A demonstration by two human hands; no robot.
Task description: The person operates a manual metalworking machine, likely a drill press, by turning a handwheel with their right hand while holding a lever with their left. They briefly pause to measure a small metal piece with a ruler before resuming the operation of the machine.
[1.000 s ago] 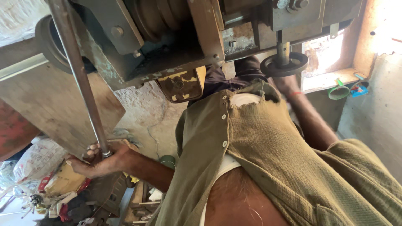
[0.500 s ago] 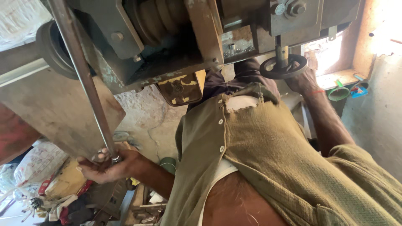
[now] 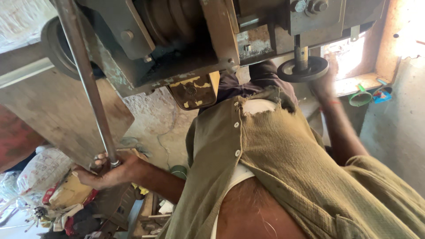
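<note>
My left hand [image 3: 110,171] is closed around the lower end of a long steel rod [image 3: 86,84]. The rod slants up to the grey machine body [image 3: 177,40] overhead. My right hand [image 3: 323,86] reaches up to a small black handwheel [image 3: 303,70] on a vertical shaft under the machine's right side. Its fingers are against the wheel's right rim, and the grip itself is partly hidden. My olive buttoned shirt [image 3: 283,150] fills the lower middle. A yellow-painted worn metal part [image 3: 192,90] hangs under the machine centre.
A wooden board [image 3: 53,115] leans at the left behind the rod. Bags, rags and clutter [image 3: 48,190] lie on the floor at the lower left. A window ledge [image 3: 358,84] at the right holds a green cup [image 3: 359,98]. A grey wall [image 3: 394,132] stands close on the right.
My right hand has shifted from under the handwheel to its right rim. My left hand stays on the rod's lower end and has barely moved.
</note>
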